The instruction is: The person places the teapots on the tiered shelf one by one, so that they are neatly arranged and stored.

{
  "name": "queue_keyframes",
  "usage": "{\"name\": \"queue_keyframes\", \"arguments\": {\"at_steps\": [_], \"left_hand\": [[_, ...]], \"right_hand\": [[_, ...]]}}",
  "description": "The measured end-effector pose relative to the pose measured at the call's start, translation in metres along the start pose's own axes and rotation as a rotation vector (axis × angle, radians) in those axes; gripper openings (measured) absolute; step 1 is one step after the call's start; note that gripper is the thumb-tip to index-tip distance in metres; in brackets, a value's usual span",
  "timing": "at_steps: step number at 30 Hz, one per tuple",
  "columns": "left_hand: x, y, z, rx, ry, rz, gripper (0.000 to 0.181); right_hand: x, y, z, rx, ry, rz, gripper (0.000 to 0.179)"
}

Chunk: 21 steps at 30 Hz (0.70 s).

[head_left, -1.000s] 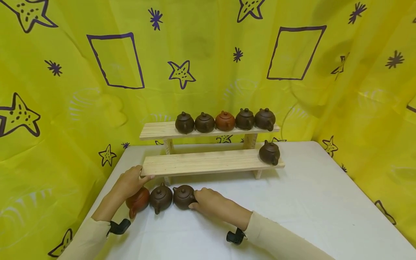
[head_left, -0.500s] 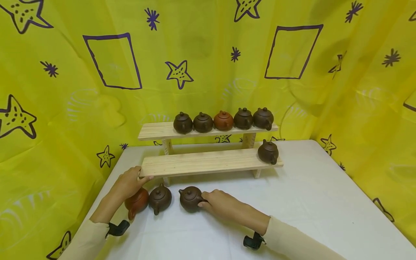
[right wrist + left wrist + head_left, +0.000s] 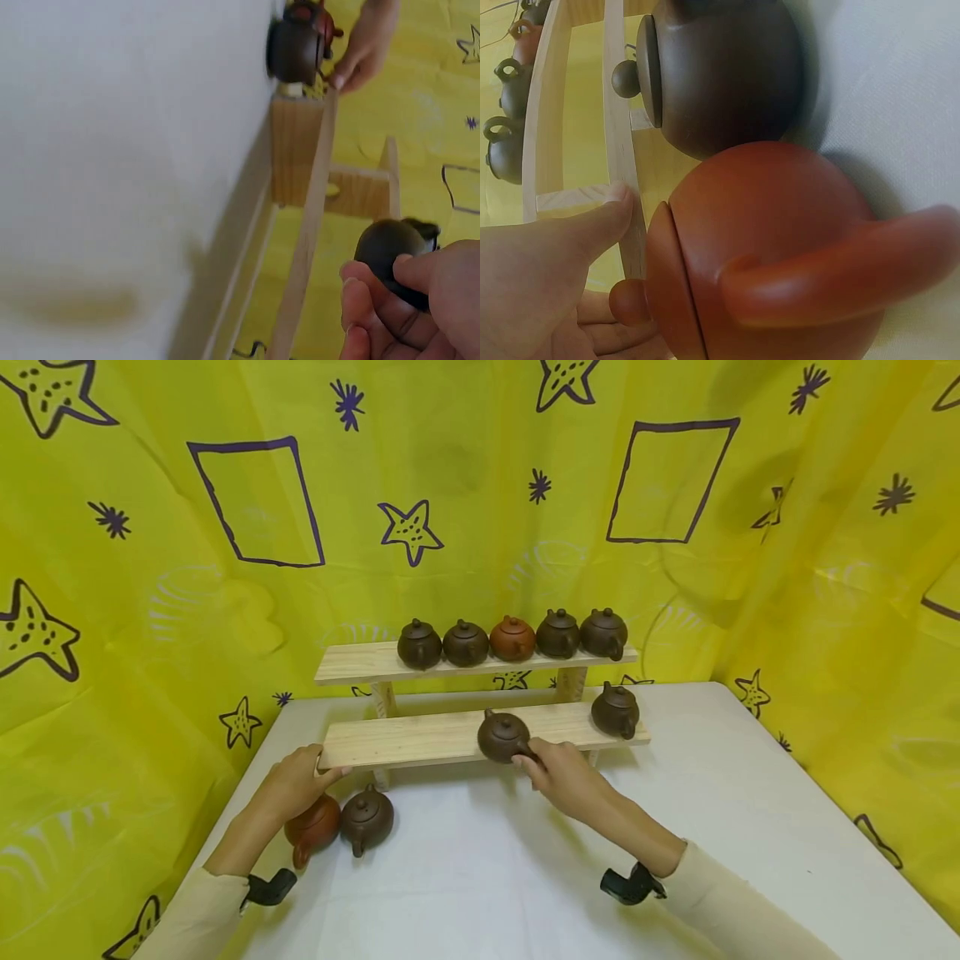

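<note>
My right hand (image 3: 567, 781) pinches a dark brown teapot (image 3: 501, 737) by its handle, over the front edge of the lower board of a two-tier wooden shelf (image 3: 405, 739). In the right wrist view the thumb and fingers (image 3: 358, 304) close on that handle. At the shelf's left end my left hand (image 3: 288, 789) grips the lower board, its thumb (image 3: 604, 225) on the front edge. Below it on the table stand a reddish teapot (image 3: 312, 828), partly hidden by the hand, and a dark brown teapot (image 3: 367, 818) beside it.
A dark teapot (image 3: 616, 712) stands at the lower board's right end. Along the upper board (image 3: 360, 663) sits a row of several teapots, one of them a reddish teapot (image 3: 513, 639). A white cloth (image 3: 465, 893) covers the table; a yellow patterned curtain (image 3: 472, 560) hangs behind.
My right hand has drawn the dark teapot right, away from the other two, then raised it from the table to the lower board. My left hand keeps its place on the shelf.
</note>
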<state>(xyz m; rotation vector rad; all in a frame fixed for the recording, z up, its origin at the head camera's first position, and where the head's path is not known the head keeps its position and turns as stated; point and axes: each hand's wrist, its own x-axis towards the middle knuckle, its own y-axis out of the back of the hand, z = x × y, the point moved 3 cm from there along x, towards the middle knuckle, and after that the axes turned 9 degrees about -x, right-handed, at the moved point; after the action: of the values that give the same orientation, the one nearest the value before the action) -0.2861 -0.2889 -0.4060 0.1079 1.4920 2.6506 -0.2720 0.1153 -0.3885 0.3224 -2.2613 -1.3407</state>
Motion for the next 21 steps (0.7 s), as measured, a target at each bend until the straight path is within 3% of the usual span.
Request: {"name": "queue_keyframes", "arguments": {"at_steps": [6,11,21], "left_hand": [[0.0,-0.001,0.0,-0.008,0.012,-0.008,0.075],[0.0,0.0,0.0,-0.005,0.008,-0.006,0.075],[0.0,0.001,0.0,0.005,-0.007,-0.004,0.073]], "right_hand": [[0.0,0.018,0.029,-0.104,-0.157,0.093,0.029],[-0.005,0.023,0.046,-0.149,-0.199,0.146,0.033],[-0.005,0.022,0.063,-0.175,-0.251,0.161,0.033]]}}
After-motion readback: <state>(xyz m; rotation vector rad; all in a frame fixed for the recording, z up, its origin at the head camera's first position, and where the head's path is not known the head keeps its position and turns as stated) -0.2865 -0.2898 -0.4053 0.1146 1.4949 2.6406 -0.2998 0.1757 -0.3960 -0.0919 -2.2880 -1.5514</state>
